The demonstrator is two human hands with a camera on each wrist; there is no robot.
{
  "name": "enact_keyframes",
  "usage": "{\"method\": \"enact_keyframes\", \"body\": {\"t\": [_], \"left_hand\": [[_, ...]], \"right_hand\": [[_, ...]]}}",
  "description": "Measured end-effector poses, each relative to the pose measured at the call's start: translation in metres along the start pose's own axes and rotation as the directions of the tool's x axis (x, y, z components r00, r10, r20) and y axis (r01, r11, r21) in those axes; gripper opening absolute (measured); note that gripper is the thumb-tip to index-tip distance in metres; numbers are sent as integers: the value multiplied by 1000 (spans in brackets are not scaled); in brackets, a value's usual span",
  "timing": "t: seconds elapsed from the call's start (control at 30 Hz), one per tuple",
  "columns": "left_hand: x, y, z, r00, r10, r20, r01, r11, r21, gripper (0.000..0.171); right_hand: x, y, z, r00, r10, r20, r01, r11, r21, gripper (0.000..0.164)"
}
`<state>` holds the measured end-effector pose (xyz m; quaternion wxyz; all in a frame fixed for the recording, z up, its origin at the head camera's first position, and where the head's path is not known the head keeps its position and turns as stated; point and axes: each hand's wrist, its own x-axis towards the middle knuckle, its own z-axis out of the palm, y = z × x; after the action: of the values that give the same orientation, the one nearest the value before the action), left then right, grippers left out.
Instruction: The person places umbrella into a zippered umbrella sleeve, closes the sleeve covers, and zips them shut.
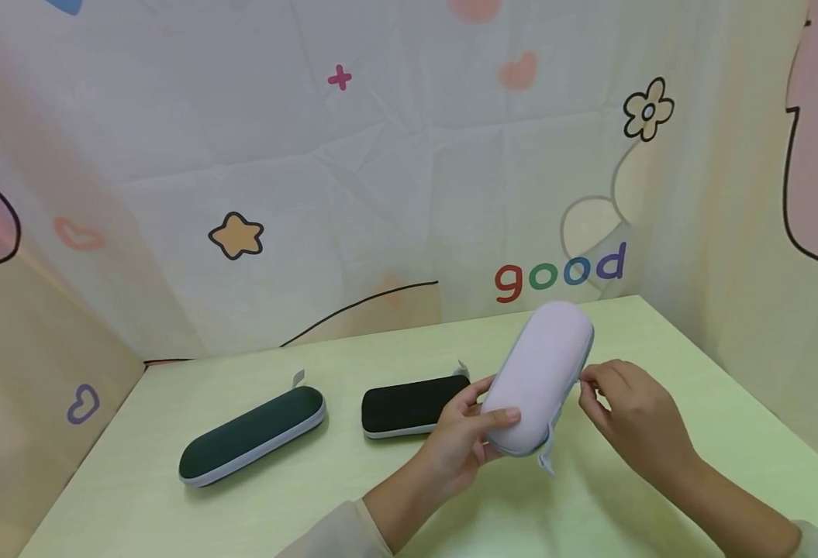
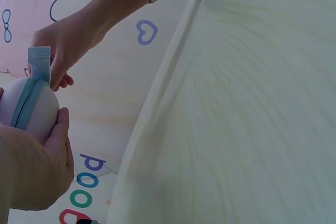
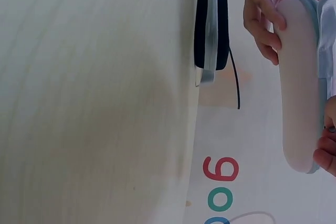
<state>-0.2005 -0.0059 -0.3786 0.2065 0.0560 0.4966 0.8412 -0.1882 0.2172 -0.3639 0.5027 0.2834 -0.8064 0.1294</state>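
A pale pink zippered case (image 1: 541,372), long with rounded ends, is held up over the table, tilted, its top end leaning right. My left hand (image 1: 453,438) grips its lower end, thumb across the front and fingers behind. A light blue zipper band (image 2: 26,106) runs round its side, and a fabric loop (image 1: 547,453) hangs from the lower end. At the case's right edge my right hand (image 1: 635,418) pinches the zipper pull (image 3: 331,128) between thumb and curled index finger; the pull is mostly hidden by the fingers.
On the light green table (image 1: 311,519), a black case (image 1: 409,407) with a grey band lies just behind my left hand. Farther left lies a dark green case (image 1: 255,434). A printed curtain (image 1: 381,194) hangs behind the table and at both sides.
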Motion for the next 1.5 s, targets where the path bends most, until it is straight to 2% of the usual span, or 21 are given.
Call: {"method": "enact_keyframes", "body": {"t": [0.23, 0.43, 0.93, 1.17, 1.37, 1.43, 1.5], "left_hand": [[-2, 2, 1, 1000, 2, 25, -2, 1000, -1, 54], [-5, 0, -1, 998, 8, 61, -8, 1000, 1, 55], [-9, 2, -7, 996, -22, 83, 20, 999, 28, 55], [-11, 4, -13, 998, 0, 66, -3, 999, 51, 54], [-12, 6, -17, 997, 5, 78, -11, 997, 72, 54], [-12, 7, -19, 997, 8, 78, -14, 997, 81, 54], [-12, 9, -21, 997, 10, 77, -17, 995, 94, 55]], "right_hand": [[3, 5, -3, 1000, 0, -17, 0, 999, -38, 38], [0, 11, -6, 999, 51, 15, -50, 997, -50, 40], [-3, 25, -7, 993, 97, -67, -99, 995, -26, 41], [-3, 28, -9, 994, 100, -53, -102, 994, -34, 40], [-5, 30, -11, 995, 103, -18, -103, 993, -49, 42], [-5, 31, -11, 995, 102, -2, -102, 994, -48, 37], [-6, 32, -13, 995, 101, 16, -100, 994, -48, 24]]}}
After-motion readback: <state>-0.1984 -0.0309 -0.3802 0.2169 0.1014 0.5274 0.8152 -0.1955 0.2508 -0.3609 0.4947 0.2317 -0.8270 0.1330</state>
